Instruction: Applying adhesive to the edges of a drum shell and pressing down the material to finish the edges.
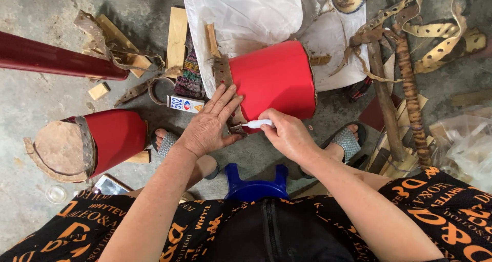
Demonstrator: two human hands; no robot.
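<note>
A red drum [277,77] lies on its side on the concrete floor in front of me. A brown leather band [225,82] runs around its near end. My left hand [207,123] lies flat on that band, fingers spread, pressing it against the drum. My right hand [287,134] pinches a small white glue tube [258,123] whose tip points left at the lower edge of the band, close to my left fingertips.
A second red drum [97,141] with a hide head lies at the left, a dark red pole [56,59] above it. A small glue box [184,104], wood offcuts [177,36], a white plastic sheet [246,11], leather strips [435,36], a blue stool [256,182] and my sandalled feet surround it.
</note>
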